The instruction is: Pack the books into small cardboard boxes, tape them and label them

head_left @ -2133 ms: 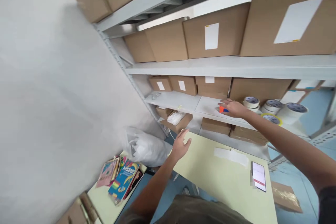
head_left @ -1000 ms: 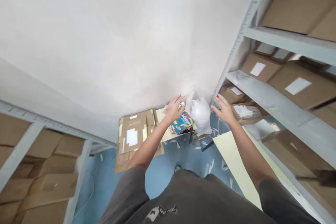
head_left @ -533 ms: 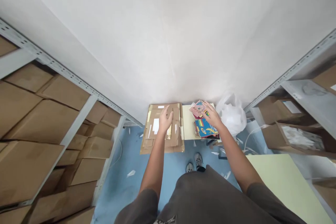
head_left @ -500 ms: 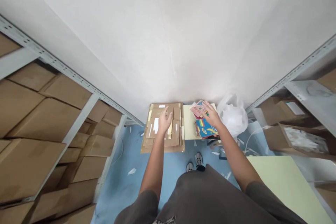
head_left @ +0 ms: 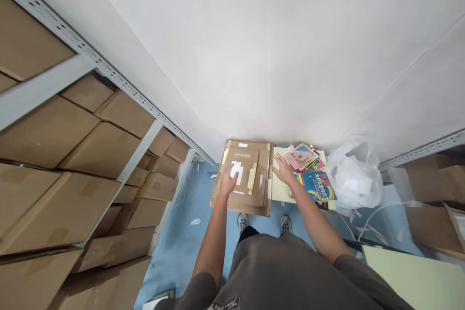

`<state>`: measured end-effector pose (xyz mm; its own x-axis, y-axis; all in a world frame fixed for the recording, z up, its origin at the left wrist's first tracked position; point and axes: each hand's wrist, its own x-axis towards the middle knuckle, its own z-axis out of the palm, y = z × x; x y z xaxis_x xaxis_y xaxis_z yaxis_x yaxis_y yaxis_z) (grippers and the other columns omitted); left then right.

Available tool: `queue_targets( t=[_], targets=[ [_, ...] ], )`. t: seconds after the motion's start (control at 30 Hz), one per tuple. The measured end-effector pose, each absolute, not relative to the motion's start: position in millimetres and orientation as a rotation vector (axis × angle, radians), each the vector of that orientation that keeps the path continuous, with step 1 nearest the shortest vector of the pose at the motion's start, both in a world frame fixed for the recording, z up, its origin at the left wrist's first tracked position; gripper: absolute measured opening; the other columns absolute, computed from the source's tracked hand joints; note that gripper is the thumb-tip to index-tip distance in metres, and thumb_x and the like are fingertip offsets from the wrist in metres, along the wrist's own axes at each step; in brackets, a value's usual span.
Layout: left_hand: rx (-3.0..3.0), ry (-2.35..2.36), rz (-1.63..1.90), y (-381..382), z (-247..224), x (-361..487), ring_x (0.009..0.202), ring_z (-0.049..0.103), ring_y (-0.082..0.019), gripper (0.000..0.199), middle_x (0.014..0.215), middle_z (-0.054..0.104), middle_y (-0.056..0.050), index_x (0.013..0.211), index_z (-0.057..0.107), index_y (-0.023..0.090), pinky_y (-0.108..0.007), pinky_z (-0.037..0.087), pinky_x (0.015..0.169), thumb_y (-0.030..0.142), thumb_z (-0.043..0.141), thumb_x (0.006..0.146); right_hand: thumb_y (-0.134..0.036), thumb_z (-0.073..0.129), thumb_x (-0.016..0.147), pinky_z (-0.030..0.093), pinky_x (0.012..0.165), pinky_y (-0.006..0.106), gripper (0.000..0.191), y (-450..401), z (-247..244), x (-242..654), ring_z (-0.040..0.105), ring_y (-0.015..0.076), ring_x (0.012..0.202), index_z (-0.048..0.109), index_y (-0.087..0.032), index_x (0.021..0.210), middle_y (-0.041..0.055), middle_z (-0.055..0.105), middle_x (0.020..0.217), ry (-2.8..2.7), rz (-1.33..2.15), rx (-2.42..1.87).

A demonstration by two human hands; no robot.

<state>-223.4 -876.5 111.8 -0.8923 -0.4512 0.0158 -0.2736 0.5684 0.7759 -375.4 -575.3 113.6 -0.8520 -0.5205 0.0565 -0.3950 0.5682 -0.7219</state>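
Note:
A stack of flattened cardboard boxes (head_left: 250, 174) with white labels and tape lies at the foot of the white wall. My left hand (head_left: 228, 181) rests on its left part, fingers apart. Over the stack's right edge, my right hand (head_left: 283, 169) hovers open, beside a small pale yellow table (head_left: 279, 191). Colourful books (head_left: 308, 167) lie piled on that table, just right of my right hand. Neither hand holds anything.
Grey metal shelving (head_left: 109, 77) packed with brown cartons (head_left: 72, 155) lines the left side. A white plastic bag (head_left: 354, 179) sits right of the books. More shelving with cartons (head_left: 432, 179) and a pale yellow tabletop (head_left: 417, 276) are at the right. Blue floor (head_left: 192, 232) runs between.
My view has swung left. My right hand left the books and moved over the cardboard stack's right edge. My left hand stays on the stack.

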Motion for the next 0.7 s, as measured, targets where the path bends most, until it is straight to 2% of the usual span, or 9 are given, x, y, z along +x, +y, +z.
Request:
queue_targets(
  t=[0.2, 0.3, 0.4, 0.53, 0.63, 0.7],
  targets=[
    [0.757, -2.553, -1.51, -940, 42, -244, 0.135, 0.062, -0.027, 0.05, 0.149, 0.064, -0.014, 0.143, 0.064, 0.02, -0.044, 0.05, 0.115, 0.025, 0.065, 0.093, -0.033, 0.062, 0.094, 0.033, 0.13, 0.051, 0.071, -648, 68, -350, 0.035, 0.0321, 0.159, 0.048, -0.019, 0.161, 0.0131, 0.037, 0.172, 2.594, -0.981, -0.644],
    [0.776, -2.57, -1.507, -972, 11, -247, 0.139, 0.059, -0.027, 0.046, 0.145, 0.066, -0.015, 0.136, 0.068, 0.017, -0.042, 0.044, 0.119, 0.019, 0.064, 0.09, -0.031, 0.063, 0.093, 0.034, 0.129, 0.049, 0.07, -685, 41, -334, 0.038, 0.0332, 0.158, 0.049, -0.017, 0.16, 0.0142, 0.04, 0.17, 2.554, -0.84, -0.501],
    [0.907, -2.633, -1.494, -999, -11, -243, 0.139, 0.058, -0.03, 0.047, 0.142, 0.068, -0.018, 0.131, 0.069, 0.014, -0.041, 0.042, 0.119, 0.016, 0.071, 0.084, -0.03, 0.063, 0.092, 0.032, 0.129, 0.049, 0.072, -720, 18, -317, 0.037, 0.0346, 0.158, 0.048, -0.011, 0.159, 0.0193, 0.042, 0.168, 2.475, -0.684, -0.412],
    [1.111, -2.675, -1.695, -1024, -31, -232, 0.12, 0.07, -0.03, 0.049, 0.127, 0.076, -0.017, 0.125, 0.069, 0.014, -0.037, 0.05, 0.103, 0.017, 0.079, 0.078, -0.034, 0.069, 0.09, 0.03, 0.128, 0.054, 0.069, -758, -5, -292, 0.036, 0.0392, 0.157, 0.054, -0.014, 0.154, 0.0201, 0.045, 0.166, 2.406, -0.545, -0.409],
    [1.155, -2.682, -1.75, -1040, -44, -223, 0.103, 0.074, -0.026, 0.033, 0.11, 0.08, -0.012, 0.114, 0.071, 0.016, -0.033, 0.052, 0.092, 0.016, 0.076, 0.081, -0.031, 0.069, 0.088, 0.031, 0.126, 0.058, 0.065, -780, -16, -281, 0.034, 0.0424, 0.157, 0.058, -0.017, 0.151, 0.0177, 0.044, 0.167, 2.411, -0.498, -0.379],
    [1.189, -2.687, -1.707, -1050, -49, -219, 0.101, 0.074, -0.025, 0.025, 0.106, 0.08, -0.011, 0.107, 0.071, 0.016, -0.032, 0.052, 0.09, 0.013, 0.072, 0.083, -0.027, 0.068, 0.086, 0.031, 0.127, 0.058, 0.067, -788, -21, -279, 0.032, 0.0428, 0.158, 0.058, -0.016, 0.151, 0.0178, 0.042, 0.168, 2.409, -0.476, -0.366]
  ],
)
